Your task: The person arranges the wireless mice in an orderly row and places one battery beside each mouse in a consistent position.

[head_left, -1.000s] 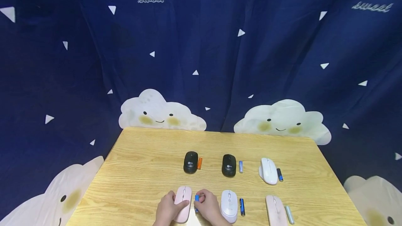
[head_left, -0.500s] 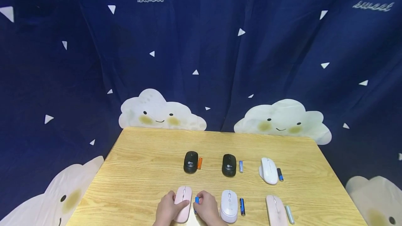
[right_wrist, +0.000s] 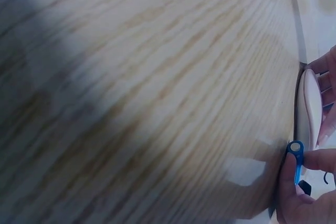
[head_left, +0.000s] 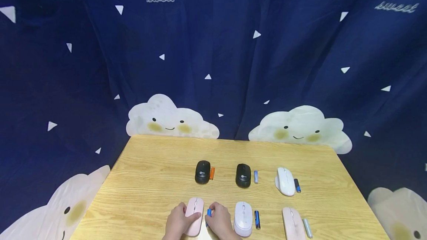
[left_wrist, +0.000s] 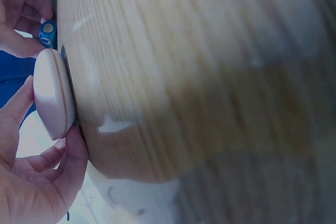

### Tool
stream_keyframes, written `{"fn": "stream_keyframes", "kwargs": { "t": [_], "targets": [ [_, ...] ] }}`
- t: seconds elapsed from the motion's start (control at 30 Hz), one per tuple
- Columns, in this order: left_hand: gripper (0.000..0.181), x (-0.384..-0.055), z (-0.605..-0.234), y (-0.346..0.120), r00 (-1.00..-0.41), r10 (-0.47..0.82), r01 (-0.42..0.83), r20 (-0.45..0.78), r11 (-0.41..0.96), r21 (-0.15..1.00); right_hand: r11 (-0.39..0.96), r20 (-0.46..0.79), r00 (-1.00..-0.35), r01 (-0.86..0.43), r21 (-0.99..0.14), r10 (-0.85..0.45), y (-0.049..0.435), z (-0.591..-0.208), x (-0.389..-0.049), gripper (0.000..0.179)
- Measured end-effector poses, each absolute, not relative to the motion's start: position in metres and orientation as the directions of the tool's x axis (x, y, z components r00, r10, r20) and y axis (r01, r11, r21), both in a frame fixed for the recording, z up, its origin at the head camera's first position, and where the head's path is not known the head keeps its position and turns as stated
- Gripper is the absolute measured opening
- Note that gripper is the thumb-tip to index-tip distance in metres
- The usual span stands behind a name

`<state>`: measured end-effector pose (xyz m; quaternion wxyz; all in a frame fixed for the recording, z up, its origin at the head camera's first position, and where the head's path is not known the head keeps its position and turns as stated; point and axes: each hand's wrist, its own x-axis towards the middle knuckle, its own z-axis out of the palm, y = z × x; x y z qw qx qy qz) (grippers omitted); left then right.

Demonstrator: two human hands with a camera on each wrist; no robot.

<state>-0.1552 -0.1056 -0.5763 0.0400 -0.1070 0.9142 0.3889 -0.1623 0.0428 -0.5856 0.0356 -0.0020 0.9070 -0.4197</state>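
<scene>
My left hand (head_left: 178, 220) grips a pale pink computer mouse (head_left: 196, 207) by its sides, thumb on the right edge, fingers on the left. The mouse lies flat on the wooden table, buttons and wheel pointing away from me. Just to its right, my right hand (head_left: 221, 220) pinches a blue battery (head_left: 209, 212) between thumb and fingers. In the left wrist view the battery (left_wrist: 49, 29) shows its round end beside the mouse (left_wrist: 52, 93). From the right wrist view, the battery (right_wrist: 296, 149) sits low at the table surface, near the mouse's edge.
Right of my hands lie a white mouse (head_left: 243, 216) with a dark blue battery (head_left: 257, 219), and another pink mouse (head_left: 293, 223) with a pale battery (head_left: 307, 228). Behind stand two black mice (head_left: 202, 171) and a white mouse (head_left: 285, 181), each beside a battery.
My right hand has shifted slightly left, uncovering the lower edge of the white mouse, and its fingers have closed in around the blue battery. My left hand and the pink mouse stay put.
</scene>
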Motion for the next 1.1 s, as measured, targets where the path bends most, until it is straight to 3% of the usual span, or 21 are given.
{"fn": "stream_keyframes", "kwargs": {
  "t": [0.8, 1.1],
  "targets": [
    [0.042, -0.156, -0.575, -0.104, -0.98, -0.147, -0.197, -0.132, 0.68, 0.707, 0.639, -0.085, -0.994, 0.026, -0.769, -0.062, 0.047, -0.586, -0.162, 0.026],
    [0.043, -0.155, -0.582, -0.108, -0.983, -0.137, -0.185, -0.125, 0.679, 0.71, 0.569, -0.09, -0.97, -0.058, -0.82, -0.228, 0.068, -0.571, -0.158, 0.031]
  ]
}}
